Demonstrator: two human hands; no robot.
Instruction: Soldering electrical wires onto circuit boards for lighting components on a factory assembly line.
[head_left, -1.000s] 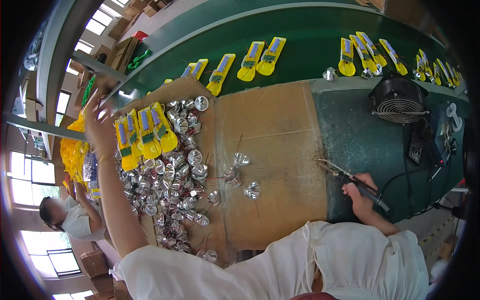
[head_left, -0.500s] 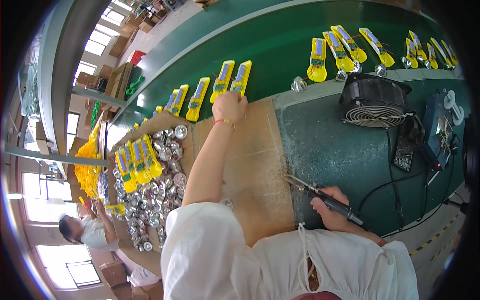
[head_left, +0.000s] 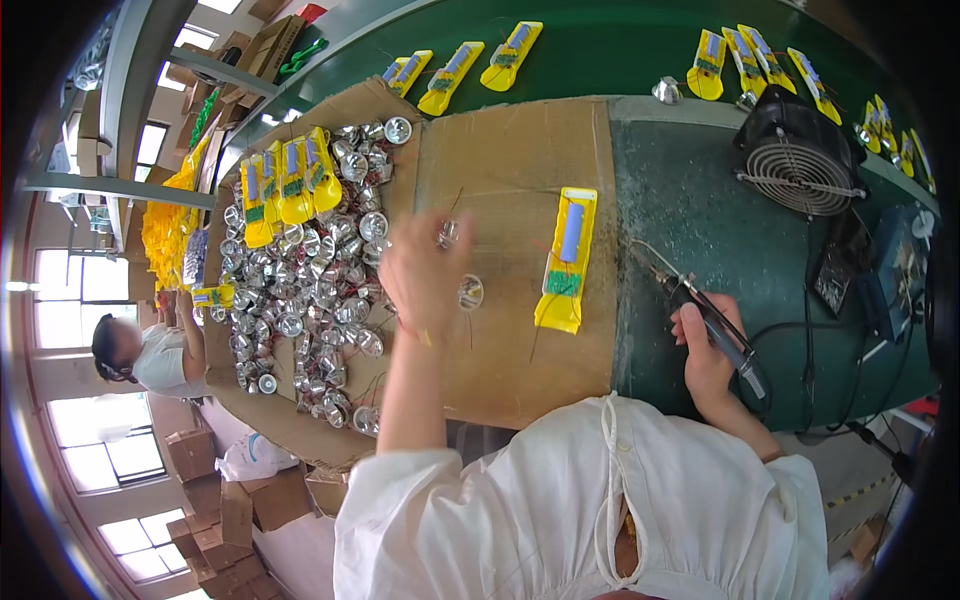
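My left hand (head_left: 418, 275), slightly blurred, is over the left part of the cardboard work mat (head_left: 500, 370). Its closed fingers hold a small silver reflector cup (head_left: 447, 235) with a thin wire. Beside the hand, a second reflector cup (head_left: 470, 292) rests on the cardboard. Further right lies a single yellow casing (head_left: 566, 310) with a blue-purple battery, a green circuit board and loose wires; neither hand touches it. My right hand (head_left: 712, 350) is wrapped round the black handle of a soldering iron (head_left: 722, 332), whose metal tip points up and left above the mat's right edge.
A cardboard box (head_left: 300, 440) of many reflector cups stands at left, several yellow casings (head_left: 285, 180) on top. More casings (head_left: 450, 80) line the green belt (head_left: 600, 50) at the back. A black fan (head_left: 800, 165) and cables are at right. Another person (head_left: 165, 355) works at far left.
One yellow casing has come from the belt onto the cardboard. My left hand has drawn back from the belt and taken a reflector cup. The right hand still grips the iron.
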